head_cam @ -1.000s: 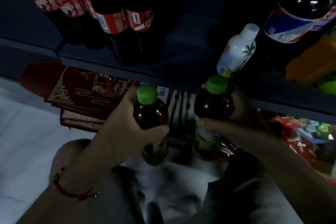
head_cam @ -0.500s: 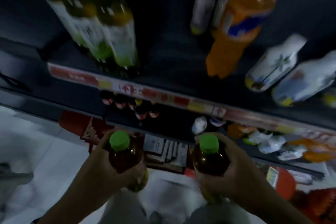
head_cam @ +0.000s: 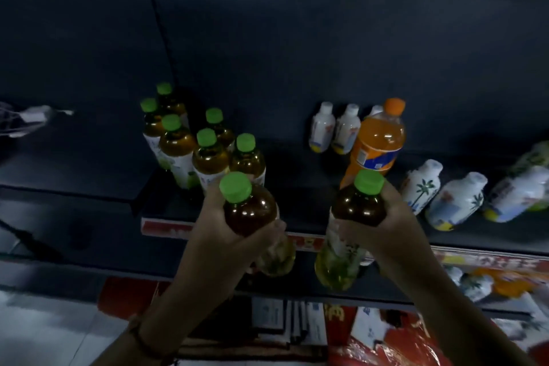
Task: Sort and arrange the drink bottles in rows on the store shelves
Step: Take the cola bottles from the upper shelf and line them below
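My left hand [head_cam: 219, 235] grips a brown tea bottle with a green cap [head_cam: 248, 206], held upright in front of the dark shelf [head_cam: 297, 187]. My right hand [head_cam: 395, 226] grips a second green-capped tea bottle [head_cam: 358, 205] a little to the right. Just behind the left bottle, several matching tea bottles [head_cam: 205, 148] stand in rows on the shelf. An orange soda bottle [head_cam: 377, 142] stands behind the right one.
Small white bottles [head_cam: 332, 128] stand at the back, and more white bottles [head_cam: 451, 202] stand along the shelf to the right. A red price strip [head_cam: 166, 227] runs along the shelf edge. Lower shelves hold packaged goods [head_cam: 371, 333]. White floor [head_cam: 38, 330] shows at the lower left.
Both hands have lifted their bottles from the low shelf up to the shelf holding the tea bottles. The view has swung upward with them.
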`<state>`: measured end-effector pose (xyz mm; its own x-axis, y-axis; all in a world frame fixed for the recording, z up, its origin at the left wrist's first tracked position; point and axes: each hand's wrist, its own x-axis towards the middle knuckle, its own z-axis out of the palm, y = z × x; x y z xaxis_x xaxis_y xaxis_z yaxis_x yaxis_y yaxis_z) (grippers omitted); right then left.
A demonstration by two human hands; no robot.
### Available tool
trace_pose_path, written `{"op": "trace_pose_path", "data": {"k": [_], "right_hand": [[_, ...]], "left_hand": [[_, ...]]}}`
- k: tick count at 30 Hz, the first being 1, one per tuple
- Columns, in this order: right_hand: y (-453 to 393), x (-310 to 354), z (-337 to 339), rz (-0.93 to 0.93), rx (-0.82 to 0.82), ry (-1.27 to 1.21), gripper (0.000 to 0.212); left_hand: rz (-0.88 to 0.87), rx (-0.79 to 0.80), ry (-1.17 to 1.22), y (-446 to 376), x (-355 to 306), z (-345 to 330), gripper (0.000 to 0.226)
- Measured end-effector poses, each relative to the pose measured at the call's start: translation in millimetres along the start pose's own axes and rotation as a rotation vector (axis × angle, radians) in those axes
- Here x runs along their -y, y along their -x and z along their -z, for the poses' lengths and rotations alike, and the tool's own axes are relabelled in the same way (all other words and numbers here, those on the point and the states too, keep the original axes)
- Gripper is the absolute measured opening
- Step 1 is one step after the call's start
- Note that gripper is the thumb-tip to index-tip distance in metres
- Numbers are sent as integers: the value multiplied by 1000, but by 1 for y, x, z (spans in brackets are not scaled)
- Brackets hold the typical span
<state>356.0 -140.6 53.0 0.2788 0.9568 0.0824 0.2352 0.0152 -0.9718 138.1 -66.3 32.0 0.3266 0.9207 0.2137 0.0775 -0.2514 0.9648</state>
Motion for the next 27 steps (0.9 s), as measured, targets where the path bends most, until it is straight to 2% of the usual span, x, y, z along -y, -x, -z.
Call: {"op": "trace_pose_path", "data": {"k": [2,5,11,16,22,25,27], "right_hand": [[-20,3,5,11,-74,-8,59],[-49,1,6,36,-97,8,54],[-90,-21,-1,63,-77,-20,46],[-100,-36,-5,150,-50,-44,33],[-104,-51,-5,167,-47,227,52],[-100,-51,-2,182,-60,313,61],[-92,-50,0,173,-47,332,71]], "left_hand": [[-6,19,57,-12,-4,-15,62],[-38,28,27,-38,0,-50,59],[-93,-213,-59,-74,28,-92,60],[-76,-212,-187,-94,45,-102,51],[-29,-128,-201,-105,54,-95,64],[13,-52,-178,-105,39,-93,64],[46,-12,-194,-98,23,-92,74]]}}
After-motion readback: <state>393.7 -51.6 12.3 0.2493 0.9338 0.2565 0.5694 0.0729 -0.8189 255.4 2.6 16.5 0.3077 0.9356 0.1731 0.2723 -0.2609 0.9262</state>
